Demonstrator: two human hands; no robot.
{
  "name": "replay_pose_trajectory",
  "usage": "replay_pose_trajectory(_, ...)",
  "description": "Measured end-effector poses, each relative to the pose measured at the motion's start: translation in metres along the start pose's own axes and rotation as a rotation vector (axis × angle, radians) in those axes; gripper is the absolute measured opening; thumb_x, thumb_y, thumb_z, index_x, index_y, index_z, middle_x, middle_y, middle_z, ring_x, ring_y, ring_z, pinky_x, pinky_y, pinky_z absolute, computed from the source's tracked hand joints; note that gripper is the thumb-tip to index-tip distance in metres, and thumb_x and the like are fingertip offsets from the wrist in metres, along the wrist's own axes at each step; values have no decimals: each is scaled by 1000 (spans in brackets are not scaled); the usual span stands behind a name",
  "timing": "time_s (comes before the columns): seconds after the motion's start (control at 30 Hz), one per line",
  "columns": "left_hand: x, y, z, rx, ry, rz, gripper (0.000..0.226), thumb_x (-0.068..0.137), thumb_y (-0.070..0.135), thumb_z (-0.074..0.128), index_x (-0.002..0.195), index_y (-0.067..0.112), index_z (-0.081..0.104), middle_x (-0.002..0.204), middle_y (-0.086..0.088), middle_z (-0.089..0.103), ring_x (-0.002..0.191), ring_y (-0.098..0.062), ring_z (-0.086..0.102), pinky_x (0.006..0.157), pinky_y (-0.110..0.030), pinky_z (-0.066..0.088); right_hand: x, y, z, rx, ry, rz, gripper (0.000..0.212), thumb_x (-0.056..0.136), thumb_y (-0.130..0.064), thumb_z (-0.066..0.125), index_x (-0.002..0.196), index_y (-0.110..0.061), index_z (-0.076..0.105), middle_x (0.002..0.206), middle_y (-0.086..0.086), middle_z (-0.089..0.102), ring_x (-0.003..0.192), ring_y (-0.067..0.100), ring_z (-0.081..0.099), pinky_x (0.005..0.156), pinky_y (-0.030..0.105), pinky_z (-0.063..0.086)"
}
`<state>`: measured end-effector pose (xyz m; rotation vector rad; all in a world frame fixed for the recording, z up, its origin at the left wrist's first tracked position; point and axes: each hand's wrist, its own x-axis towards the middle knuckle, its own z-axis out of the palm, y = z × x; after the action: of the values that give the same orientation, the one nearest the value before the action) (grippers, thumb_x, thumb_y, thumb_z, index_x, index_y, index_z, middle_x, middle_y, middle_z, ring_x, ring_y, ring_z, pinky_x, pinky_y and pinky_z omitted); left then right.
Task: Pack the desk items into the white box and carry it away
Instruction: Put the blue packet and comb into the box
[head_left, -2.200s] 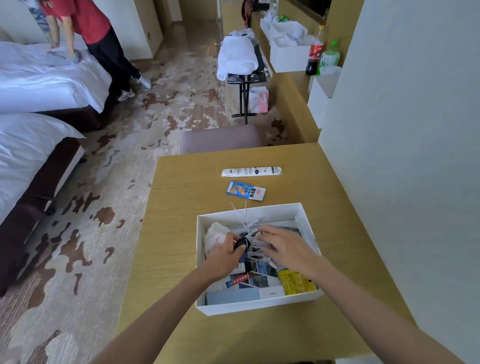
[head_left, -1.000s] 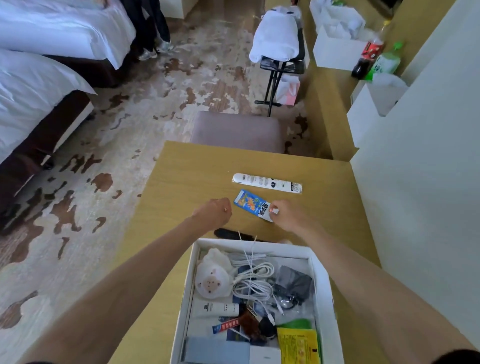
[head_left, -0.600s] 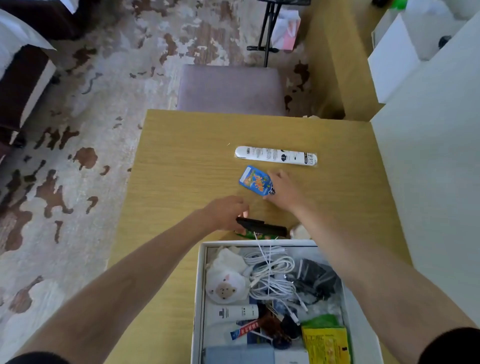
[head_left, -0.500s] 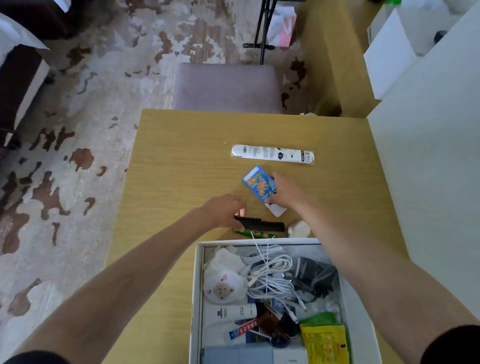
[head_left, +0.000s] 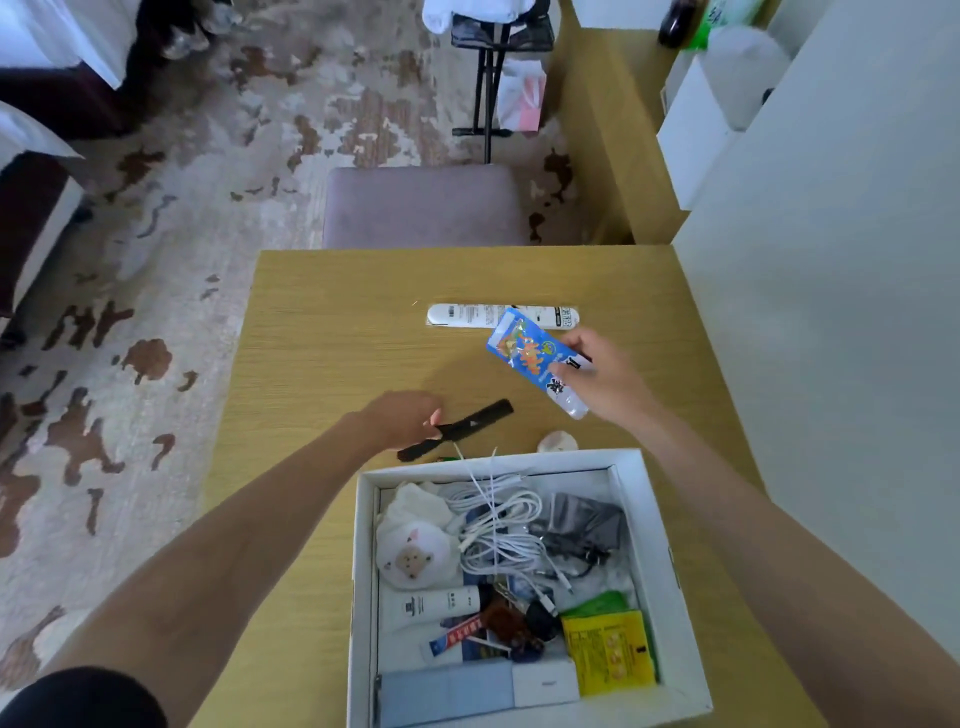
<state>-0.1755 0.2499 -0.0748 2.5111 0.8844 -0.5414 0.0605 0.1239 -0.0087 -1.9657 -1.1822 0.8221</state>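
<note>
Left hand (head_left: 410, 421) grips one black comb (head_left: 470, 427); right hand (head_left: 605, 382) pinches one blue sachet (head_left: 524, 353), hiding part of one long white pack (head_left: 462, 315) on the desk (head_left: 337, 343).

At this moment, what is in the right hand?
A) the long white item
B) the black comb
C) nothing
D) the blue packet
D: the right hand pinches the blue packet above the desk. The left hand holds the black comb, and the long white item lies on the desk.
</note>
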Motion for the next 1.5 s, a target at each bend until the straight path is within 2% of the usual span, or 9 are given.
replay_pose_trajectory(0.17,-35,15,-29,-369,278,-88,16,94,25,54,102,11,51,104,-12,64,90,-29,60,80,-40,52,-53,-19,-29,396,-25,-19,19,89,-10,67,97,-27,60,94,-6,73,73,-2,66,56,14,49)
replay_pose_trajectory(0.37,-106,63,-42,-639,724,-125,7,89,20,62,92,17,56,78,4,61,65,-17,55,62,-32,48,-110,-4,-42,335,-252,-1,19,89,-14,67,101,-28,62,94,-14,73,76,1,65,58,16,50)
replay_pose_trajectory(0.53,-172,94,0,-683,680,-143,11,91,25,59,86,35,55,70,13,63,50,0,52,50,-24,43,-152,0,-25,175,-545,-48,11,94,-16,60,101,-25,61,99,-10,70,81,-5,63,61,15,49)
replay_pose_trajectory(0.67,-200,105,32,-668,632,-244,8,91,24,59,87,31,58,70,8,66,53,-3,56,54,-23,44,-181,3,17,-22,-730,-118,14,93,-16,63,104,-22,58,117,-6,63,110,0,57,77,11,49)
replay_pose_trajectory(0.8,-210,103,50,-628,576,-260,9,91,21,55,94,26,61,65,13,59,50,-1,51,47,-17,37,-202,9,52,-281,-797,-213,13,92,-24,63,105,-26,61,113,-6,64,110,8,58,86,28,48)
replay_pose_trajectory(0.97,-207,108,60,-451,473,-111,23,92,21,51,108,28,65,100,4,64,83,-10,56,68,-24,42,-211,19,55,-708,-642,-512,42,93,-38,59,127,-15,57,114,5,63,109,21,51,89,37,42)
replay_pose_trajectory(1.17,-184,116,67,-327,422,69,20,91,24,56,108,24,66,109,1,68,99,-17,60,80,-26,46,-220,23,23,-494,-425,-275,35,96,-34,55,129,-24,58,116,-5,64,108,11,54,93,32,46)
replay_pose_trajectory(1.37,-157,129,76,-131,371,151,28,92,14,48,116,21,60,120,0,60,111,-18,53,78,-27,40,-236,25,3,-282,-236,-141,22,95,-27,57,115,-23,64,113,-12,65,101,-7,55,78,4,42)
replay_pose_trajectory(1.5,-153,128,78,-94,452,234,27,90,10,49,113,17,61,115,-3,60,108,-19,53,82,-36,50,-241,25,6,-280,-225,-86,27,95,-31,55,120,-25,62,117,-14,62,106,-2,55,86,13,43)
